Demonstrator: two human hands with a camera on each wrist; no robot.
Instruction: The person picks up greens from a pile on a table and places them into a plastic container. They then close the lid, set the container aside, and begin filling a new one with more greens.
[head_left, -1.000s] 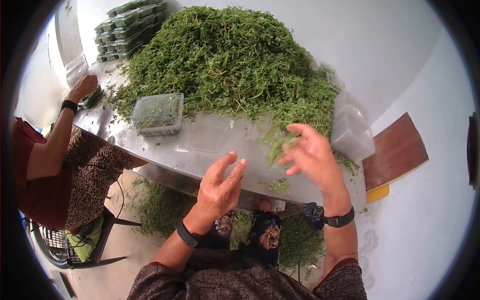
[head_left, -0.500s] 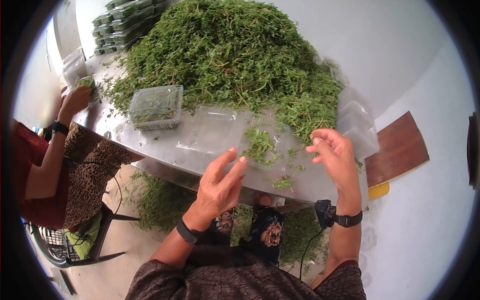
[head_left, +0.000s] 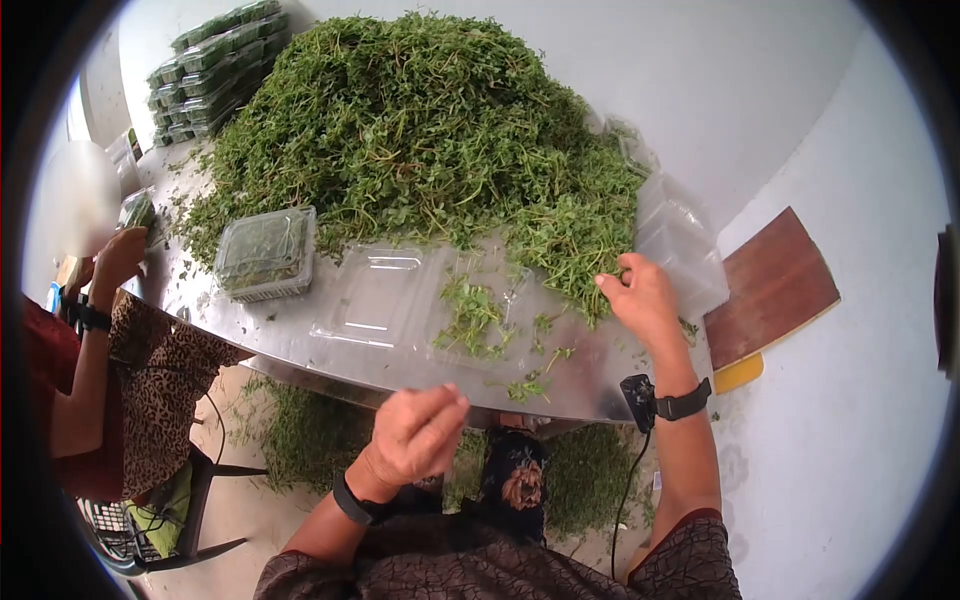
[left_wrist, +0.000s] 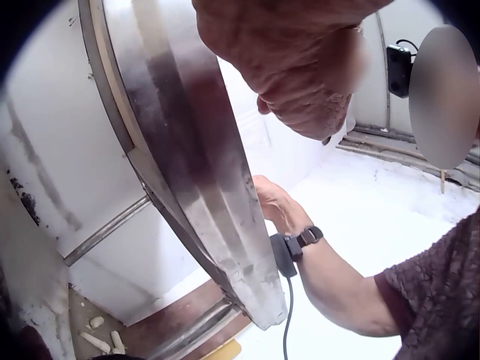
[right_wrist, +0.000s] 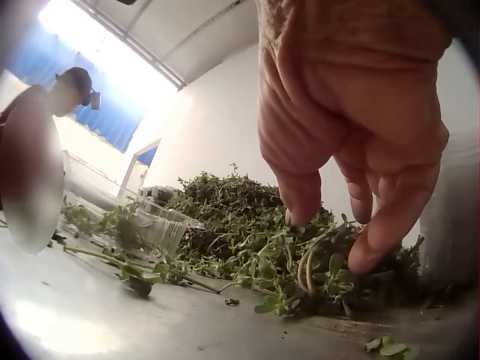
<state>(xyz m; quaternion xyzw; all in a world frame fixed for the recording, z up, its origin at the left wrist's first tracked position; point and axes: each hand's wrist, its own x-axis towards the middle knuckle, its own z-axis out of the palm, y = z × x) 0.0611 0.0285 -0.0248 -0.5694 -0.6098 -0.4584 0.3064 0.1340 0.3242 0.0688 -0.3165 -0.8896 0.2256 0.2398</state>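
Observation:
My right hand (head_left: 645, 305) reaches into the near right edge of a big heap of leafy green sprigs (head_left: 420, 130). In the right wrist view its thumb and fingers (right_wrist: 367, 247) are spread apart, with round-leaved sprigs (right_wrist: 334, 277) between and below them. My left hand (head_left: 415, 435) hovers near the table's front edge, fingers loosely bent, holding nothing. An opened clear plastic clamshell box (head_left: 360, 300) lies on the metal table between the hands and the heap. A small bunch of sprigs (head_left: 472, 318) sits in its right half, and a few loose sprigs (head_left: 528, 385) lie beside it.
A closed, filled clamshell (head_left: 268, 250) stands to the left. Filled boxes (head_left: 215, 70) are stacked at the back left, and clear empty ones (head_left: 680, 240) at the right. Another person's hand (head_left: 122, 255) works at the left end. More greens (head_left: 310, 430) lie under the table.
My right hand has let sprigs drop into the opened clamshell, then moved right to the heap's edge. My left hand has drawn back slightly, its fingers more bent. The head view has shifted.

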